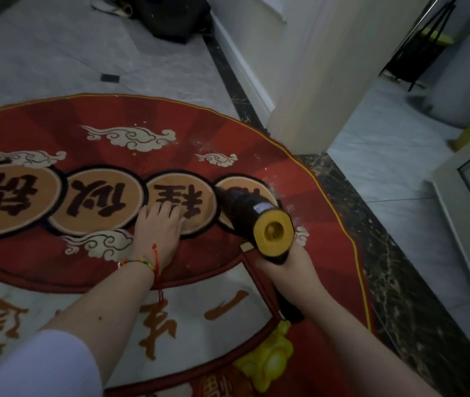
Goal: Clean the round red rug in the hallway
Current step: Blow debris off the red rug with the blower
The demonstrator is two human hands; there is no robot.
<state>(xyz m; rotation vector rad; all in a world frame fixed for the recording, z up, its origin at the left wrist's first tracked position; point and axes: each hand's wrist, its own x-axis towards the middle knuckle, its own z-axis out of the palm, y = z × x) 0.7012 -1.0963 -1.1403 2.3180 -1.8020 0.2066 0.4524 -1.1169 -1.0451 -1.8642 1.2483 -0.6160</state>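
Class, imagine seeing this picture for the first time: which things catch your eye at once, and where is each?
The round red rug with its cream clouds and tan character discs fills the floor. At its right side, the right hand grips a black and yellow handheld vacuum, nozzle down among pale specks. The left hand presses flat on the rug's middle.

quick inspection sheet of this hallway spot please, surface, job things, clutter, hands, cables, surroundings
surface: grey marble-look floor tiles with a dark veined border strip.
job's things: round red rug with tan character medallions lies flat; black handheld vacuum with a yellow rear cap has its nose down on the rug's right side.
clutter: pale specks on the rug near its right edge.
hands: left hand presses flat on the rug; right hand grips the vacuum's handle.
cables: nothing seen.
surroundings: white wall corner, dark bag on the floor beyond, black stand legs in the next room.
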